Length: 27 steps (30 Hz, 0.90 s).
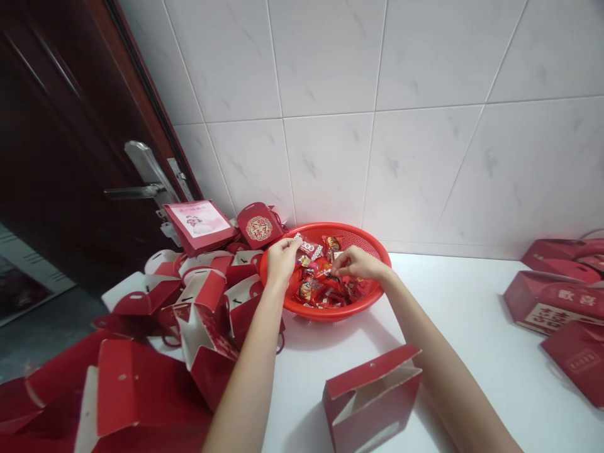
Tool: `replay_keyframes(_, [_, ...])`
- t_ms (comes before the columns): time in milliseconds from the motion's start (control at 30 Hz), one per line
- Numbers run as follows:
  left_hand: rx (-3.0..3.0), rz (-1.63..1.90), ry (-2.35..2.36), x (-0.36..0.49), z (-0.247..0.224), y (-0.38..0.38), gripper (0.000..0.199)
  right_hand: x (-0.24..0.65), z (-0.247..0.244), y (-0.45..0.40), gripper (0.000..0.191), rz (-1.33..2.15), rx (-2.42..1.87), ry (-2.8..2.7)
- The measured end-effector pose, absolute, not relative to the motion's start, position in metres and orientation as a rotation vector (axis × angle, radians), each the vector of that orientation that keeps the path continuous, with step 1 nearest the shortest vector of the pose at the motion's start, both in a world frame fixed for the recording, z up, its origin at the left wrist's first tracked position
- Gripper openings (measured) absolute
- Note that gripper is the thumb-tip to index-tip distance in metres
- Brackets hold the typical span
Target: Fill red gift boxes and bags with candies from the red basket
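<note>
A red plastic basket (pixel 325 314) stands against the tiled wall and holds a pile of wrapped candies (pixel 325 289). My left hand (pixel 284 257) is at the basket's left side, its fingers closed on a red and white wrapped candy (pixel 309 247). Over the right part of the pile, my right hand (pixel 356 262) has its fingertips pinched together among the candies; what they hold, if anything, is hidden. Nearer to me, between my forearms, an open red box (pixel 372 402) stands upright on the white table (pixel 292 390).
Many open red boxes (pixel 141 384) crowd the left side. Behind them lie a box with a pink label (pixel 201 220) and one with a gold emblem (pixel 258 228). Closed red boxes (pixel 557 302) sit at the far right. A dark door (pixel 56 113) is at the left.
</note>
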<state>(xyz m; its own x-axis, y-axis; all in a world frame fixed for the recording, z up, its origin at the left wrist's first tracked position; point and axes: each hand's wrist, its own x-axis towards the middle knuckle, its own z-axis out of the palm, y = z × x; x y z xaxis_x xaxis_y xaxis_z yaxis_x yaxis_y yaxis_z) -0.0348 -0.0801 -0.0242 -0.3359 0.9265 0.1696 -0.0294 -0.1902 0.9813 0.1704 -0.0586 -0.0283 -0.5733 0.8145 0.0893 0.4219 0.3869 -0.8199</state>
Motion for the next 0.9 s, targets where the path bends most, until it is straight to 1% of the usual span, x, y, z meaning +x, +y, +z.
replay_keyframes(100, [1.121,1.546,1.273,-0.031,-0.019,-0.086,0.035,0.169,-0.025,-0.06,0.007,1.123,-1.025,-1.991])
replay_keyframes(200, [1.186,1.33,1.242,-0.026,-0.016,-0.093,0.041,0.165,-0.02,-0.063,0.005,1.076,-0.955,-1.892])
replay_keyframes(267, [1.253,1.204,1.209,-0.024,-0.016,-0.097,0.043,0.162,-0.015,-0.067,0.005,1.063,-0.898,-1.835])
replay_keyframes(333, [1.317,1.156,1.172,-0.025,-0.018,-0.098,0.044,0.16,-0.012,-0.071,0.009,1.095,-0.876,-1.772])
replay_keyframes(433, [1.409,1.197,1.151,-0.027,-0.021,-0.096,0.044,0.162,-0.007,-0.075,0.022,1.159,-0.872,-1.666])
replay_keyframes(567, [1.47,1.348,1.115,-0.027,-0.017,-0.096,0.042,0.168,-0.005,-0.076,0.037,1.204,-0.904,-1.463])
replay_keyframes(667, [1.463,1.479,1.076,-0.023,-0.011,-0.1,0.044,0.174,-0.004,-0.075,0.046,1.32,-0.938,-1.494])
replay_keyframes(733, [1.437,1.533,1.03,-0.02,-0.007,-0.102,0.043,0.177,-0.001,-0.076,0.048,1.384,-0.923,-1.568])
replay_keyframes(900, [1.192,1.636,0.834,-0.016,0.002,-0.108,0.04,0.181,0.012,-0.088,0.046,1.422,-0.791,-1.604])
